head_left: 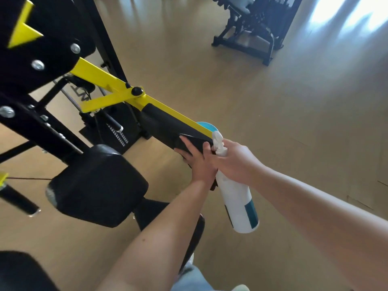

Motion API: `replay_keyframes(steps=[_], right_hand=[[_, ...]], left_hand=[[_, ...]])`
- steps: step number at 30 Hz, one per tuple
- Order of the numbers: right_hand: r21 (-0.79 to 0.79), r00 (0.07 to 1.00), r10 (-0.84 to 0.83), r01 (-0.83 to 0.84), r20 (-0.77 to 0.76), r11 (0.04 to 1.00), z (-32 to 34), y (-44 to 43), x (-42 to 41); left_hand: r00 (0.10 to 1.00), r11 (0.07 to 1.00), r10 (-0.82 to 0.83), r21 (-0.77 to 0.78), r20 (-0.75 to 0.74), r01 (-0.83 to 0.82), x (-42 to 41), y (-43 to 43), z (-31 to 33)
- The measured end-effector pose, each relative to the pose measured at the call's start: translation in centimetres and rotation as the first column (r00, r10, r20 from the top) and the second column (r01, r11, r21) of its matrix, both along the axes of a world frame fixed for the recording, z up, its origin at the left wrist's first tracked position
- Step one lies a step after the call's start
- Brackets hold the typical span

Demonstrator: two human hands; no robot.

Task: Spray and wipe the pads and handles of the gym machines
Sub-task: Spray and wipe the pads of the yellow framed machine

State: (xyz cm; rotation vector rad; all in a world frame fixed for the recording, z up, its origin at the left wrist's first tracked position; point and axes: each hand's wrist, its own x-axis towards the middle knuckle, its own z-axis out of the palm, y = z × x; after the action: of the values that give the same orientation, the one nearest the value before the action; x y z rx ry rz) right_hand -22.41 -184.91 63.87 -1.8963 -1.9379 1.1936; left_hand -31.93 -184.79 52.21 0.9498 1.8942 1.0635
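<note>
Head view.

Item 1: arm pad, black, wrapped along the underside of a yellow lever arm. It ran from the pivot knob down to the hands, and its near end was covered by a dark cloth.

Item 2: left hand, fingers spread and pressed flat on the cloth over the pad end; not curled shut.

Item 3: right hand, closed round the neck of a white spray bottle, which hung tilted just beside the left wrist, nozzle uppermost.

Item 4: black seat pad, left of and below the arm pad, apart from it.

Item 5: black frame, crowding the left edge, with a short black handle projecting low.

Item 6: wood floor, open to the right of the lever.

Item 7: second machine, well apart at upper right.
</note>
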Motion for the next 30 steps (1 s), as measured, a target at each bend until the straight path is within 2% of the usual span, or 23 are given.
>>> replay_keyframes(steps=[2,4,6,8,13,16,19,24,27,30], right_hand=[[-0.005,1.0,0.005,-0.005,-0.019,1.0,0.1,0.7,-2.0],[-0.014,0.999,0.02,-0.021,-0.039,1.0,0.1,1.3,-3.7],[-0.026,0.998,0.053,-0.054,-0.03,0.998,0.1,2.0,-5.1],[-0.037,0.997,0.074,-0.075,-0.011,0.997,-0.1,2.4,-6.1],[-0.064,0.998,0.064,-0.065,-0.007,0.996,-0.9,2.5,-6.8],[-0.068,0.998,0.065,-0.065,-0.009,0.996,-1.1,2.3,-6.3],[-0.057,0.998,0.066,-0.066,-0.004,0.996,-1.0,1.9,-5.6],[-0.05,0.999,0.04,-0.041,-0.011,0.998,-1.5,0.2,-4.0],[-0.06,0.999,0.046,-0.046,-0.008,0.997,-1.7,-0.7,-3.1],[-0.075,0.999,0.03,-0.031,-0.012,0.997,-1.6,-1.3,-2.3]], left_hand=[[0.991,0.999,-0.035,-0.008,-0.131,0.034,-2.2,1.3,-0.1],[0.986,1.0,0.019,0.018,-0.168,-0.017,-4.8,3.3,-0.4],[0.989,0.987,0.146,0.061,0.013,-0.147,-7.3,4.9,0.1],[0.934,0.953,0.285,0.041,0.214,-0.3,-9.7,6.3,1.1],[0.845,0.899,0.393,0.04,0.363,-0.436,-14.4,8.3,1.8],[0.771,0.902,0.371,-0.003,0.518,-0.432,-16.2,8.8,0.7],[0.705,0.898,0.364,-0.028,0.608,-0.439,-15.8,8.4,0.8],[0.546,0.872,0.348,-0.049,0.762,-0.487,-13.6,7.7,1.4],[0.531,0.867,0.379,-0.089,0.758,-0.491,-11.1,6.7,1.7],[0.526,0.912,0.322,-0.108,0.787,-0.396,-8.5,5.0,0.9]])
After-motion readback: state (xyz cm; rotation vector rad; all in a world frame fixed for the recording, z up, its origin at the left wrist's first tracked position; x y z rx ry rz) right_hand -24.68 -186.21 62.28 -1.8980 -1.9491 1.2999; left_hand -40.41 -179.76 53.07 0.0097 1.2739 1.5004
